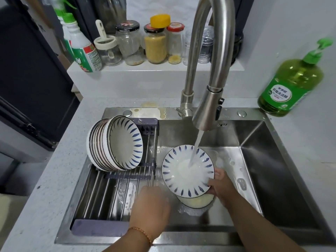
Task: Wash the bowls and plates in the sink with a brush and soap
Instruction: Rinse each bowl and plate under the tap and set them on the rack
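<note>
A white bowl with blue leaf marks [187, 171] is tilted under the running faucet [205, 113], and water hits its inside. My right hand [220, 184] grips its lower right rim. Under it another white bowl [198, 201] lies in the steel sink [272, 160] among suds. My left hand [151, 206] hovers blurred over the sink's left side, back up, fingers hidden. Several matching bowls [116, 142] stand on edge in the drying rack [112, 190]. No brush is visible.
A green dish soap bottle [292, 82] stands on the counter at the back right. Jars [156, 44] and a cleaner bottle [81, 46] line the ledge behind the faucet. A dark appliance [31, 79] stands to the left.
</note>
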`<state>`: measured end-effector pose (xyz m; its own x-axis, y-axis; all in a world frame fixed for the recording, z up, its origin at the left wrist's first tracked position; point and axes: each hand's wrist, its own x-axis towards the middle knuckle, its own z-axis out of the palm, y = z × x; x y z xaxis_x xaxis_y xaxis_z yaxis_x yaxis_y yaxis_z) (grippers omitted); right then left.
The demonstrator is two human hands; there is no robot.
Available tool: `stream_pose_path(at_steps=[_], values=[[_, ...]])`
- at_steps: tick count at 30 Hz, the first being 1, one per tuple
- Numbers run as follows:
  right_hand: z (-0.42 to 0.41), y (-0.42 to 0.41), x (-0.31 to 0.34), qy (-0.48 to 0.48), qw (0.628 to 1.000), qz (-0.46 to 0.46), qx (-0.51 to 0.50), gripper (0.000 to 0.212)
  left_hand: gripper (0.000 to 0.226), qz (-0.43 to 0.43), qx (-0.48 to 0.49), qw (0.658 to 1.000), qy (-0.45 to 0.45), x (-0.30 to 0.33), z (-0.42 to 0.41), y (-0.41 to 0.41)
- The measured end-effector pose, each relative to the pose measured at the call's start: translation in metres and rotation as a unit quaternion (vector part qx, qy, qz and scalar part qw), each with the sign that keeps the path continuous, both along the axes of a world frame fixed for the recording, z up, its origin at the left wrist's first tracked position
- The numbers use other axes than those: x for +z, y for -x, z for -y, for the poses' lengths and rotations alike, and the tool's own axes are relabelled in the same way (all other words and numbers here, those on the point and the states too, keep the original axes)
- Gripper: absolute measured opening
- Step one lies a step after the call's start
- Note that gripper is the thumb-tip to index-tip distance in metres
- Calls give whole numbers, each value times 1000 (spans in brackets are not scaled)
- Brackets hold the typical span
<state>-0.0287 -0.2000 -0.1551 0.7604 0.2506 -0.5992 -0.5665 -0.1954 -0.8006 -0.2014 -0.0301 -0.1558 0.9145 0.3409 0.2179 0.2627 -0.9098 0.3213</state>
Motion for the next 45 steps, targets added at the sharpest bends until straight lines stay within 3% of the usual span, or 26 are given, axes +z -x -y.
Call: stream_pose_path(at_steps=[5, 9, 12, 14, 16, 17, 19, 21, 23, 25, 27, 30, 32, 34, 36, 41, 45], values=[[10, 2, 19, 16, 999, 13, -33, 37, 17, 13, -2, 1000, -4, 2, 0, 0], [21, 16, 37, 22, 999, 31, -32, 41, 19, 10, -5, 999, 51, 3, -2, 2], [29, 23, 41, 5, 999, 19, -42, 38, 30, 15, 20, 988, 153, 7, -1, 1], [31, 26, 46, -9, 999, 17, -35, 42, 24, 34, 86, 956, 279, 20, 4, -6], [31, 28, 53, -27, 999, 18, -33, 44, 8, 40, 164, 875, 453, 37, 10, -22], [32, 30, 58, -37, 999, 17, -31, 44, 9, 26, 188, 799, 570, 46, 13, -30], [30, 33, 71, -54, 998, 20, -18, 42, 32, -2, 178, 616, 767, 56, 18, -43], [30, 34, 84, -57, 998, 38, 3, 43, 47, 6, 148, 471, 870, 63, 24, -50], [30, 35, 93, -45, 997, 60, 20, 42, 51, 40, 154, 417, 895, 65, 29, -55], [28, 35, 100, -14, 994, 98, 40, 39, 50, 67, 166, 411, 894, 63, 30, -60], [31, 33, 100, 97, 969, 212, 76, 41, 48, 77, 169, 419, 889, 63, 31, -64], [34, 33, 94, 334, 814, 420, 222, 66, 48, 74, 161, 434, 883, 62, 32, -68], [34, 36, 96, 381, 732, 450, 341, 81, 49, 77, 156, 437, 883, 62, 32, -69], [32, 43, 98, 360, 697, 469, 406, 89, 50, 81, 154, 437, 883, 59, 31, -69], [26, 53, 104, 324, 688, 469, 450, 99, 53, 74, 144, 444, 881, 55, 29, -70], [-6, 60, 103, 168, 768, 351, 509, 102, 64, 23, 148, 495, 856, 55, 34, -71], [-26, 30, 83, 190, 759, 344, 519, 55, 60, 28, 129, 509, 851, 56, 36, -70]])
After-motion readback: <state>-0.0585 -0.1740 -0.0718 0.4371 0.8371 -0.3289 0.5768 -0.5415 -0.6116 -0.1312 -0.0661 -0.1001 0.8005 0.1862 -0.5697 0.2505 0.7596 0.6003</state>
